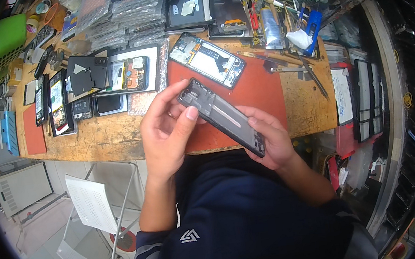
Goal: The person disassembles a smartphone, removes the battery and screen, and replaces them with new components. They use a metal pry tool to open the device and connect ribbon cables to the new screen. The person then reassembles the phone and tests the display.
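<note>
Both my hands hold a dark phone frame (222, 117) with its inside facing up, tilted from upper left to lower right over the red mat (259, 90). My left hand (166, 129) grips its upper end, thumb pressed on the frame's edge and fingers curled over the top. My right hand (269, 140) cradles the lower end from beneath. An opened phone (207, 59) with exposed boards lies on the mat just beyond the frame.
The wooden workbench (101, 136) carries several opened phones and parts at the left (129, 74), stacked bagged parts (118, 17) at the back, and tools with tweezers (287, 64) at the right. A white folding chair (93, 204) stands at the lower left.
</note>
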`<state>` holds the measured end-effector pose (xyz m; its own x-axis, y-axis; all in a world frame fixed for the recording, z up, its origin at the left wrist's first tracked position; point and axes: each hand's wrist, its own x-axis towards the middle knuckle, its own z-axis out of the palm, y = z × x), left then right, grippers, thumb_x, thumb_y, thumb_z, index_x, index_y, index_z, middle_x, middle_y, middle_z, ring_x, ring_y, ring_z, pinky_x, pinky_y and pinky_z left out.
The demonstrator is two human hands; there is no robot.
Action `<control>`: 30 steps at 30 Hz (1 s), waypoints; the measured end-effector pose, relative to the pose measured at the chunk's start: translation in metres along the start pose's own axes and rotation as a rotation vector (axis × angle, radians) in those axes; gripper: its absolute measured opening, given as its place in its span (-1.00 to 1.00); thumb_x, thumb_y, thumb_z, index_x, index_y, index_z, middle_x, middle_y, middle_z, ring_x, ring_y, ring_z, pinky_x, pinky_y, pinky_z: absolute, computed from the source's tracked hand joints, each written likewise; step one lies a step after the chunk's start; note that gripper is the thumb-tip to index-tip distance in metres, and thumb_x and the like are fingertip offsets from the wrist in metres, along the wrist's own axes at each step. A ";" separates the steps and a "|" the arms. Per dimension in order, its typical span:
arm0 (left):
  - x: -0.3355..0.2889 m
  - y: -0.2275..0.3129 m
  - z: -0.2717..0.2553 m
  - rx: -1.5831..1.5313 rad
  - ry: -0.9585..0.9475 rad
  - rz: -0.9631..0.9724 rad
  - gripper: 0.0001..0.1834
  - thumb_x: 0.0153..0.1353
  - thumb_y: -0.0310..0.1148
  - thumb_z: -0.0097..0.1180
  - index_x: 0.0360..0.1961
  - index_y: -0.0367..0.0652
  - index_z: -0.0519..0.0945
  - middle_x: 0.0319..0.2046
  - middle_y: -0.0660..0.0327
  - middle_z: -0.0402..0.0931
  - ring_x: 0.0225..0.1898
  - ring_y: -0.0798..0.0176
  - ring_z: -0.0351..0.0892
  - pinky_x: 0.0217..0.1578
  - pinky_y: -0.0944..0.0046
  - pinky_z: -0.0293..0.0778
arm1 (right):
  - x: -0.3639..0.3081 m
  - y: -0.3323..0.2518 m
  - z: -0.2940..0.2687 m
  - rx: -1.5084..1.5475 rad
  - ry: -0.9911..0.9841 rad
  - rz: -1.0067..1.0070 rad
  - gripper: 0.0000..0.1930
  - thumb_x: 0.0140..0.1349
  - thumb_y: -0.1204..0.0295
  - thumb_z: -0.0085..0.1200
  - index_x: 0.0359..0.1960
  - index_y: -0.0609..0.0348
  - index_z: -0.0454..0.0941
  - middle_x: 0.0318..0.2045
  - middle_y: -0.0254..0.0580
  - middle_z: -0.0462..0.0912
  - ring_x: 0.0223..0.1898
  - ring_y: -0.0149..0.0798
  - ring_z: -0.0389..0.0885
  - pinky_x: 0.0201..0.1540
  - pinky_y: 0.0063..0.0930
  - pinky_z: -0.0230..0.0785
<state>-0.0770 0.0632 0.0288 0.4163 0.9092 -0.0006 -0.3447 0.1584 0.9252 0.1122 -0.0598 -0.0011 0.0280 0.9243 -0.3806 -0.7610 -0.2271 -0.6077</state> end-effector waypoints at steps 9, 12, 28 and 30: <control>-0.001 -0.005 -0.007 0.164 -0.041 0.007 -0.48 0.44 -0.58 0.27 0.39 -0.42 0.50 -0.01 0.17 0.66 -0.10 0.46 0.59 -0.05 0.41 0.48 | -0.001 -0.003 -0.010 0.016 -0.009 -0.023 -0.50 0.63 0.37 -0.11 0.43 0.54 0.34 -0.10 0.00 0.74 -0.56 -0.53 0.59 -0.65 -0.66 0.37; -0.001 -0.008 0.001 0.078 -0.046 0.033 -0.45 0.44 -0.58 0.28 0.41 -0.42 0.48 0.02 0.13 0.65 -0.07 0.42 0.61 0.00 0.37 0.52 | -0.001 -0.003 -0.012 0.037 -0.031 -0.038 -0.50 0.63 0.37 -0.11 0.43 0.54 0.35 -0.06 0.01 0.74 -0.51 -0.51 0.62 -0.59 -0.64 0.42; -0.008 -0.023 -0.025 -0.172 -0.175 0.003 -0.27 0.41 -0.52 0.34 0.54 -0.28 0.34 0.21 -0.08 0.65 0.14 0.09 0.73 0.17 0.06 0.69 | -0.042 -0.034 0.016 -1.226 0.107 -0.889 -0.60 0.49 0.68 -0.08 0.30 0.62 0.53 0.07 0.31 0.77 -0.12 -0.13 0.85 -0.01 -0.41 0.64; -0.008 -0.025 -0.026 -0.143 -0.182 0.033 -0.24 0.39 -0.51 0.36 0.55 -0.24 0.32 0.28 -0.11 0.61 0.25 0.01 0.69 0.27 -0.03 0.66 | -0.040 -0.033 0.016 -1.234 0.091 -0.899 -0.59 0.48 0.69 -0.07 0.30 0.65 0.52 0.10 0.34 0.76 -0.11 -0.10 0.85 -0.01 -0.40 0.64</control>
<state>-0.0941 0.0617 -0.0046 0.5433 0.8324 0.1095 -0.4712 0.1943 0.8603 0.1259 -0.0848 0.0449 0.2448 0.8799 0.4072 0.5251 0.2327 -0.8186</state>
